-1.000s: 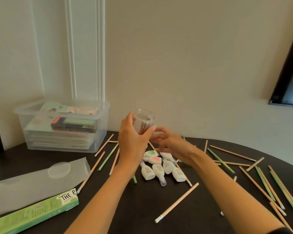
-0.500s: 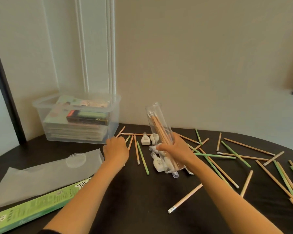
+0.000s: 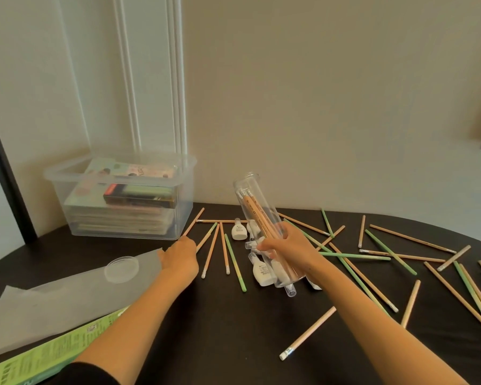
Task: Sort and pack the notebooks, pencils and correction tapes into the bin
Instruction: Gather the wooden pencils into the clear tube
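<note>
Pencils lie strewn over the dark table, most of them to the right of the right hand. That hand wraps around a tilted clear tube with a few pencils inside. Correction tapes sit bunched just under it. The left hand reaches to a pencil tip; I can't tell if it is pinching. Just beyond it, notebooks are stacked in the bin. The notebooks look done to me; most pencils and the tapes are left.

right hand: grips clear tube | left hand: beside loose pencils
</note>
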A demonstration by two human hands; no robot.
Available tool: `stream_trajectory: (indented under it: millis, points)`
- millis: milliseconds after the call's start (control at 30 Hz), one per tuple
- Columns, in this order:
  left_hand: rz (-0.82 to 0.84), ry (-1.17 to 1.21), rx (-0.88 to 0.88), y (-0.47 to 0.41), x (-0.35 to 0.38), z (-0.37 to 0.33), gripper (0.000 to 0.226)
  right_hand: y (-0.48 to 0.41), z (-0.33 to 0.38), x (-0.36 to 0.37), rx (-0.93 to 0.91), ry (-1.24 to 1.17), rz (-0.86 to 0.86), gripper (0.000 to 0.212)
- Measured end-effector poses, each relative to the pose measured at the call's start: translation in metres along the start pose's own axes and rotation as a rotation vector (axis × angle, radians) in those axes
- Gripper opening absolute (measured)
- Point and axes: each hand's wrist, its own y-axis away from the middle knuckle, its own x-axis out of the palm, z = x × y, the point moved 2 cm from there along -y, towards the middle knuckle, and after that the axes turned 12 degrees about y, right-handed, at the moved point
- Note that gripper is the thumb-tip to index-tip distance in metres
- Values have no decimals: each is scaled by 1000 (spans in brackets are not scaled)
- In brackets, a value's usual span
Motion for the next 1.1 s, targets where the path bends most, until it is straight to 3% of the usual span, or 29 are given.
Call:
stream_trajectory:
  millis: [267,500,767,967,1100]
  points:
    - [-83,176,92,-9,-5,-23,24,-7,-8,-1,57,0,-6,43]
    - [192,266,-39,-16,22,-46,46,-5,-17,-7,98,-19,-4,44]
    - [228,110,11,-19,25,-49,40,-4,-24,-21,98,-7,-28,49]
    - [248,1,62,-12,22,-47,32,2,-33,-38,72,129,-104,50]
    - [266,73,14,-3,23,-45,41,12,-44,-50,94,223,-143,56]
